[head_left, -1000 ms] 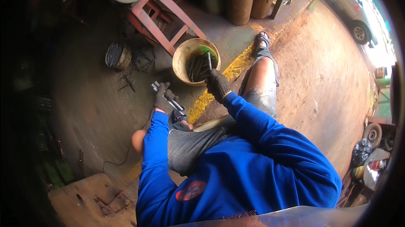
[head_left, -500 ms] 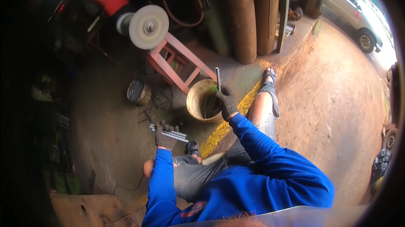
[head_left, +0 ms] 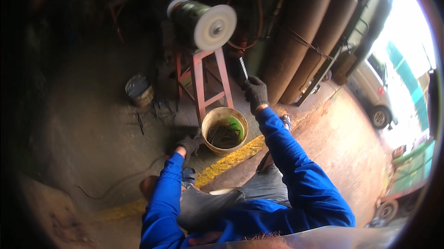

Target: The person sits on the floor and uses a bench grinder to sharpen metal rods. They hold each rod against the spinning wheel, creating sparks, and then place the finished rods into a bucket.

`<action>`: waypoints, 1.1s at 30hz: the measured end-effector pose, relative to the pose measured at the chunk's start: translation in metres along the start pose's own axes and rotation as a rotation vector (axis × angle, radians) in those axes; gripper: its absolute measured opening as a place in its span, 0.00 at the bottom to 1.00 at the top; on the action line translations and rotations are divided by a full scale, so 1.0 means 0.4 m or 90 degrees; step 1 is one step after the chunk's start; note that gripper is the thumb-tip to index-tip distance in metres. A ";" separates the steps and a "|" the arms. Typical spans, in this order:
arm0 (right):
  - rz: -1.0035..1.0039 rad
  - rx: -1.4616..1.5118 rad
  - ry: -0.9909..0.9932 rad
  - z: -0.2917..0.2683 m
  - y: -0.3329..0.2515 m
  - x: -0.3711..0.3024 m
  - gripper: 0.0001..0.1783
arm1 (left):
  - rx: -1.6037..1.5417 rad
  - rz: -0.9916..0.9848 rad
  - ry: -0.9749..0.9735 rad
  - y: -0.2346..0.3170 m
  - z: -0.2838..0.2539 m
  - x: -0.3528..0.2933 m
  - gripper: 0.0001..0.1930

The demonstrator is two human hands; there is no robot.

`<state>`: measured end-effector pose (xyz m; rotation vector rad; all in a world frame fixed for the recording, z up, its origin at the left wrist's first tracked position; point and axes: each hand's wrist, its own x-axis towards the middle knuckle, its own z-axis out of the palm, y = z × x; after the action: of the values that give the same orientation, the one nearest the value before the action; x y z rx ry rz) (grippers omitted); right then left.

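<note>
My right hand (head_left: 256,92), in a dark knit glove, is closed round the lower end of a short ribbed metal rod (head_left: 243,68). The rod points up and slightly left, below and to the right of a pale round wheel (head_left: 208,35) on a bench grinder (head_left: 186,18), apart from it. My left hand (head_left: 189,145), gloved too, is low by the left side of a pail (head_left: 206,145). Its fingers blur into shadow, so what they hold, and whether they touch the pail, is unclear. Thin dark pieces (head_left: 224,137) lie inside the pail.
The grinder stands on a red metal frame (head_left: 200,87). A smaller bucket (head_left: 140,91) is at the left, with dark scraps (head_left: 159,110) beside it. Tall brown gas cylinders (head_left: 303,31), chained together, stand at the back right. A vehicle (head_left: 370,87) is parked beyond.
The view has swung. My right hand has lifted the rod away from the pail toward the grinder. My left hand has moved beside the pail; the rods it held no longer show.
</note>
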<state>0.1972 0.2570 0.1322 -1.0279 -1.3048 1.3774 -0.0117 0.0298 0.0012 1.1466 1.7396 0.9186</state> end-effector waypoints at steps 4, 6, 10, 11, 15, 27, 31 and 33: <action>0.074 0.100 -0.117 0.093 -0.011 0.038 0.09 | 0.350 0.007 -0.070 -0.128 0.102 0.047 0.21; -0.373 -0.367 -0.099 0.140 0.029 0.075 0.07 | 0.311 0.030 -0.021 -0.183 0.139 0.092 0.20; -0.585 -0.868 -0.061 0.246 0.031 0.087 0.05 | 0.155 0.092 0.032 -0.067 0.089 0.054 0.20; -0.577 -0.812 -0.071 0.278 0.018 0.068 0.05 | 0.148 0.111 0.055 -0.069 0.072 0.049 0.20; -0.642 -0.751 -0.028 0.264 0.111 0.192 0.07 | 0.118 0.073 0.101 0.018 -0.013 0.034 0.22; -0.556 -0.587 0.082 0.357 0.068 0.193 0.10 | 0.347 0.129 0.086 -0.070 0.006 0.062 0.22; -0.396 -0.349 -0.022 0.409 0.048 0.143 0.10 | 0.442 0.112 0.003 -0.207 0.047 0.093 0.24; -0.356 -0.244 -0.026 0.408 0.042 0.147 0.10 | 0.449 0.081 -0.019 -0.307 0.093 0.119 0.23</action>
<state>0.0248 0.2816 0.1303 -0.7878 -1.7649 0.7443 -0.0289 0.0409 -0.1344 1.7163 2.0487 0.3390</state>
